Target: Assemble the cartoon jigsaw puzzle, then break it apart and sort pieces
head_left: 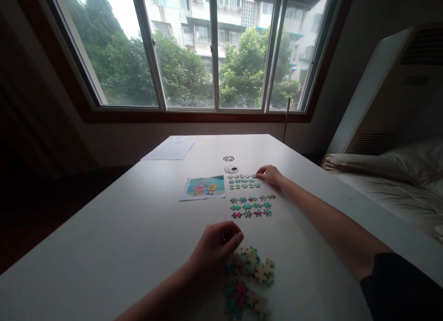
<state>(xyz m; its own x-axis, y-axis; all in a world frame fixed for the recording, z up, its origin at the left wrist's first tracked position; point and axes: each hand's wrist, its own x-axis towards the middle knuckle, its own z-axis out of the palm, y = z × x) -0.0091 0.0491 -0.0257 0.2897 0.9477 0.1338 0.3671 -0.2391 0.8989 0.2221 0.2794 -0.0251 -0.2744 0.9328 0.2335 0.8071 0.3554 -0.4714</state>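
My right hand (270, 174) reaches out to the far right end of the top row of jigsaw pieces (245, 181). Its fingertips are pinched on a jigsaw piece at the table surface. My left hand (219, 240) is curled just above the near pile of jigsaw pieces (251, 261), thumb towards the fingers; whether anything is inside the curl is hidden. More jigsaw pieces, green and pink ones (256, 206), lie in rows between the two hands. Left of the rows is a picture sheet (206, 187) with a pink and a yellow cartoon figure.
Beyond the rows, two round grommets (231, 169) are set in the white table (138, 247). Papers (168, 149) lie at its far left edge. A window (214, 58) is ahead; a bed (391, 182) and an air conditioner (374, 90) stand at the right.
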